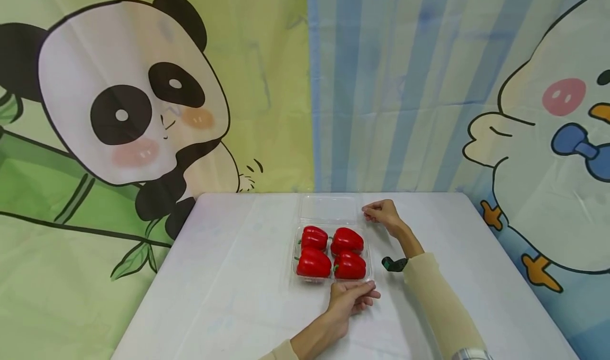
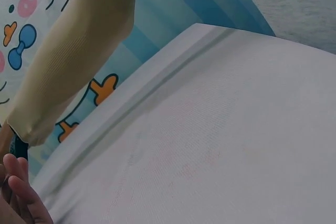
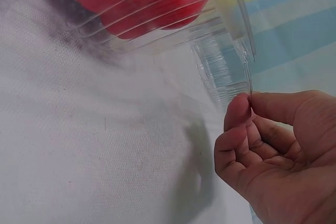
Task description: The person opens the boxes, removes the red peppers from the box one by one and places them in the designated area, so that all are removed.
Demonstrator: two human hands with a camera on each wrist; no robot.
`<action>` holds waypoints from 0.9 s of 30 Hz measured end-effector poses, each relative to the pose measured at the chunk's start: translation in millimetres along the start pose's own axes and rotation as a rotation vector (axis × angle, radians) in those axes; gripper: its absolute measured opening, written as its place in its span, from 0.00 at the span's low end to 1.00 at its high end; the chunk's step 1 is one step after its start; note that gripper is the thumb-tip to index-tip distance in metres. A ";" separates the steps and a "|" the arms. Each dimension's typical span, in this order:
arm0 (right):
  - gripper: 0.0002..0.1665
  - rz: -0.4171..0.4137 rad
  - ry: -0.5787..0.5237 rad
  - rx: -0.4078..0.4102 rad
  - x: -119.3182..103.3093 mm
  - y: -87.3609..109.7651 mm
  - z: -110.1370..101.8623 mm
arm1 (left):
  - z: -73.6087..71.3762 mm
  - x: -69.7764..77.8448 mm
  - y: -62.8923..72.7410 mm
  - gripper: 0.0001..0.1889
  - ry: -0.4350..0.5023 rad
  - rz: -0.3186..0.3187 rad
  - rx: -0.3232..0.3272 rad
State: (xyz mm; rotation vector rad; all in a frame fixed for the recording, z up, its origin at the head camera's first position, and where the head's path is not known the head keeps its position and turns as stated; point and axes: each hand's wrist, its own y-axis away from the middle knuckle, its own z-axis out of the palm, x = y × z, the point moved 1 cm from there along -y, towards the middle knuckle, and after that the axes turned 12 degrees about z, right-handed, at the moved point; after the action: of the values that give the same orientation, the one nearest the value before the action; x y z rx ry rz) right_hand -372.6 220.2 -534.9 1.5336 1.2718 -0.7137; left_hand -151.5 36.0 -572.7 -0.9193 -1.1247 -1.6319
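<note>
A clear plastic clamshell box [image 1: 293, 264] sits on the table with its lid [image 1: 329, 209] folded back toward the wall. Inside are several red bell peppers [image 1: 313, 263], also seen through the ribbed wall as red peppers [image 3: 152, 3] in the right wrist view. My right hand [image 1: 383, 214] pinches the lid's right edge between thumb and forefinger; the right wrist view shows this right hand [image 3: 283, 145] close up. My left hand [image 1: 345, 302] lies at the box's front right corner, thumb right by the rim. Its loosely bent fingers [image 2: 32, 199] show nothing between them in the left wrist view.
A white-covered table [image 1: 229, 296] reaches back to a cartoon-printed cloth wall [image 1: 267, 153]. A dark green and black object [image 1: 394, 264] shows by the right sleeve [image 1: 438, 302], to the right of the box. In the left wrist view the table edge [image 2: 197, 24] slants past the right sleeve.
</note>
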 end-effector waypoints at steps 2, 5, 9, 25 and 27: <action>0.22 0.009 -0.004 0.001 0.7 -0.2 -0.1 | -1.0 0.8 0.4 0.21 -0.015 -0.004 -0.010; 0.23 0.016 -0.006 -0.003 1.8 0.1 -0.3 | -3.4 1.6 2.3 0.22 -0.056 -0.029 -0.045; 0.23 0.021 -0.012 -0.008 2.9 -0.1 -0.3 | -9.1 4.4 9.6 0.20 -0.140 -0.072 -0.163; 0.23 -0.008 0.007 -0.028 5.0 -0.3 -3.1 | -59.6 98.8 32.5 0.15 -0.420 0.579 -0.482; 0.23 -0.019 0.008 -0.035 5.4 0.7 -3.5 | -73.5 114.0 27.1 0.15 -0.414 0.683 -0.330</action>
State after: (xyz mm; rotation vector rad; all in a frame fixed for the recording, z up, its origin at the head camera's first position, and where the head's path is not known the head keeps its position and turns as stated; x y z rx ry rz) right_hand -370.9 225.5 -538.3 1.4987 1.3004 -0.6946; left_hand -165.1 -68.9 -483.4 -1.6960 -0.6754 -1.0895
